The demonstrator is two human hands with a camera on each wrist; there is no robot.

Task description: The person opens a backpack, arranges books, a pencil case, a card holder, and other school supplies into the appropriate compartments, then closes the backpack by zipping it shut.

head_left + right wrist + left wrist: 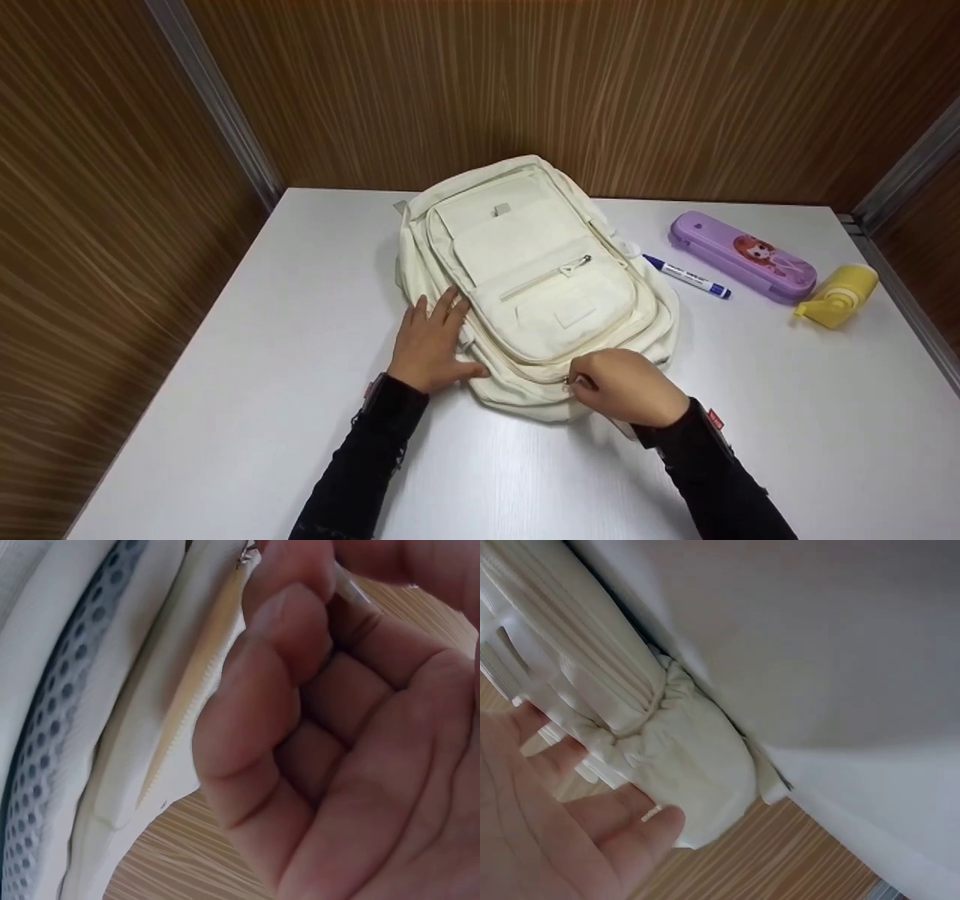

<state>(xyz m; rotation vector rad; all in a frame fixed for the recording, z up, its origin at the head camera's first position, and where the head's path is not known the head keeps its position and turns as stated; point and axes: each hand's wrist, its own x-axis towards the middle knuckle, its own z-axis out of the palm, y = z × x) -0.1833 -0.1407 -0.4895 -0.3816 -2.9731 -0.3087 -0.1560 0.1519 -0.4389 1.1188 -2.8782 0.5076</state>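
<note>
A cream backpack (pixel 540 300) lies front side up on the white table, tilted a little. My left hand (pixel 431 341) rests on its left side with the fingers spread; in the left wrist view those fingers touch the fabric near a gathered side pocket (pixel 694 757). At the lower edge of the bag, my right hand (pixel 626 386) has curled fingers and pinches a zipper pull (pixel 567 380). The right wrist view shows the metal slider (pixel 244 555) beside the fingertips and a parted zipper (pixel 176 727) with its teeth visible. Most of the pull is hidden by the fingers.
Right of the bag lies a blue-capped marker (pixel 686 276). Beyond it are a purple pencil case (pixel 742 255) with a cartoon figure and a yellow pump bottle (pixel 840 296) on its side. Wood-patterned panels (pixel 487 90) stand at the back and sides of the table (pixel 247 360).
</note>
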